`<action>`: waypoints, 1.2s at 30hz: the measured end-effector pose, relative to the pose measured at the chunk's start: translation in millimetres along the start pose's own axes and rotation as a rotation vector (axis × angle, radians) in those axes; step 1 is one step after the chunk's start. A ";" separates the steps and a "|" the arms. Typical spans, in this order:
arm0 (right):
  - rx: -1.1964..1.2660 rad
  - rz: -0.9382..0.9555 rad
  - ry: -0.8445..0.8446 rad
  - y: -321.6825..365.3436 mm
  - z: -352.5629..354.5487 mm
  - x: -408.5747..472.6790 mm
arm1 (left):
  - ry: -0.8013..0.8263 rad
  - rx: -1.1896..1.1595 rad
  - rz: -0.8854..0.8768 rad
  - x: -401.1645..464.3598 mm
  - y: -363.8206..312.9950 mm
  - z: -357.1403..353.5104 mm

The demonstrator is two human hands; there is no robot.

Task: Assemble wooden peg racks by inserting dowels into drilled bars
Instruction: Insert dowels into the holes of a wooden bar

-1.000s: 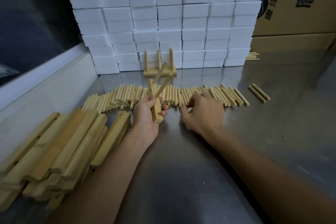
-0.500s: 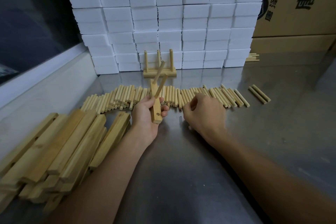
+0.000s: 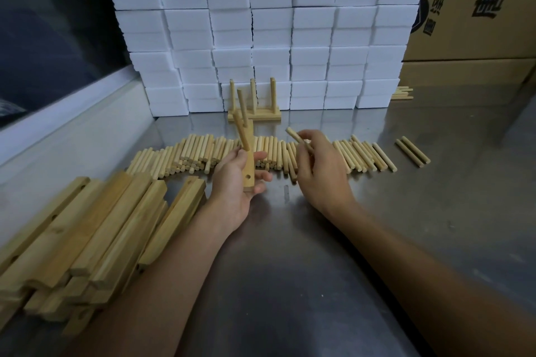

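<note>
Shining under everything, the big grey metal table (image 3: 290, 284) is seen first, with a wall of white foam blocks (image 3: 269, 29) stacked at its back. A heap of long drilled wooden bars (image 3: 95, 238) is piled on the left. A long row of short round wooden dowels (image 3: 203, 151) is laid across the middle. One finished three-peg wooden rack (image 3: 255, 109) is stood by the blocks.

A half-made wooden bar with two pegs (image 3: 248, 159) is held upright in the left hand (image 3: 236, 182), fingers curled round it. One loose wooden dowel (image 3: 298, 139) is now lifted from the row, pinched by the right hand (image 3: 319, 165), which was lower on the row a moment ago. An empty hole is seen low on the bar, so this peg is probably meant for it.
</note>
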State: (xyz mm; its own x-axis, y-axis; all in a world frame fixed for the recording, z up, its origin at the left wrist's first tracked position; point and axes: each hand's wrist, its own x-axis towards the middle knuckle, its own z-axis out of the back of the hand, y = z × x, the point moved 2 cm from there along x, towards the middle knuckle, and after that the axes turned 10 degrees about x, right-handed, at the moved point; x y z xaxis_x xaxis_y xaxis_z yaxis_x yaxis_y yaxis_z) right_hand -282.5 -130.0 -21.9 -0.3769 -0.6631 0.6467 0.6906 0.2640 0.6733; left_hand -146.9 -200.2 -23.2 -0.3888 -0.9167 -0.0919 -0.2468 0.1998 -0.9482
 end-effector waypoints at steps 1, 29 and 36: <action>-0.001 0.013 -0.011 0.9 0.5 0.5 | 0.000 0.010 -0.003 0.1 0.3 -0.2; 0.089 0.048 -0.083 1.3 7.0 -0.2 | 0.049 -0.111 0.007 4.7 2.3 3.2; 0.529 -0.295 -0.134 -0.8 9.1 2.8 | 0.045 -0.151 0.012 6.6 2.7 5.7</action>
State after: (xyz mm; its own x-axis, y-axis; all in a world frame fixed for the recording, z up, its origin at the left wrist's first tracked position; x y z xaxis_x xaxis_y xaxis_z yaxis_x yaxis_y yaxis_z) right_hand -289.8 -125.6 -17.3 -0.6030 -0.6767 0.4225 0.1592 0.4168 0.8949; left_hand -145.0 -207.7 -28.1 -0.4314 -0.8981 -0.0858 -0.3710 0.2634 -0.8905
